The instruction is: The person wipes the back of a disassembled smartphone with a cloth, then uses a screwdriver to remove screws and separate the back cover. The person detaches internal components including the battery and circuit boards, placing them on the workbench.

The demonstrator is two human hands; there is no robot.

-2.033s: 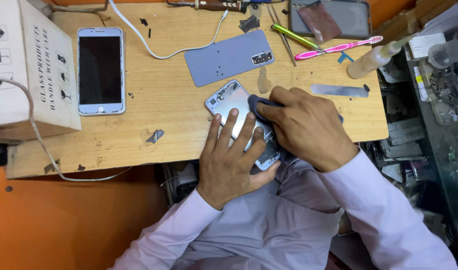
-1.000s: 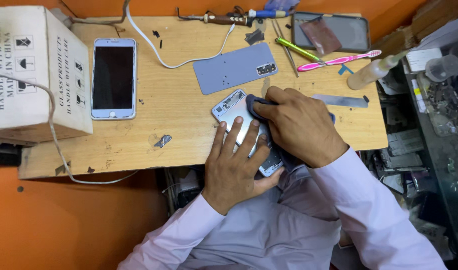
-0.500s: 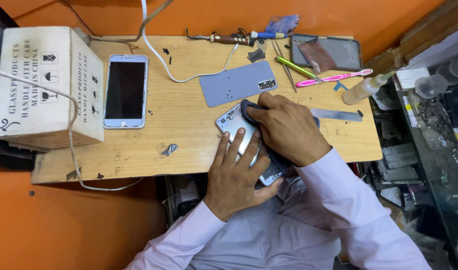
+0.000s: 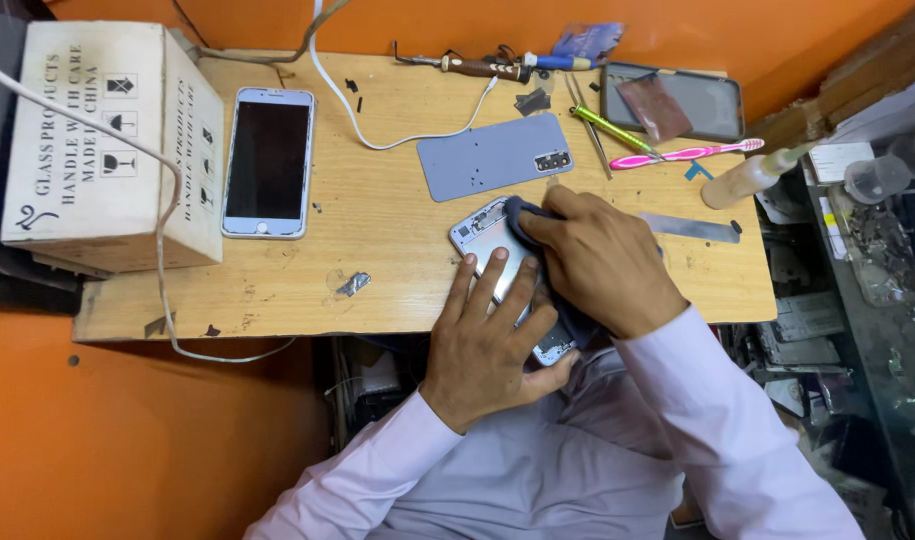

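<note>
Surface: pale wooden table, scuffed, small dark debris scattered; orange wall behind and orange panel below. To the right, dark cluttered shelving with small parts.

On table, left: beige cardboard box with a white cable draped over it. Just beside it, white smartphone with black screen, face up. Centre back: grey-blue rectangular phone back cover; wooden-handled soldering iron; pink toothbrush; green-handled tool; dark phone case.

Work item: silver opened phone body, lying tilted at the table's near edge, lower end overhanging. Inner face up, metallic, camera cut-out at the upper corner.

Left hand: open, fingers spread flat on the phone body, pinning it. Right hand: closed on a dark blue cloth, pressed against the phone's upper part.
</note>
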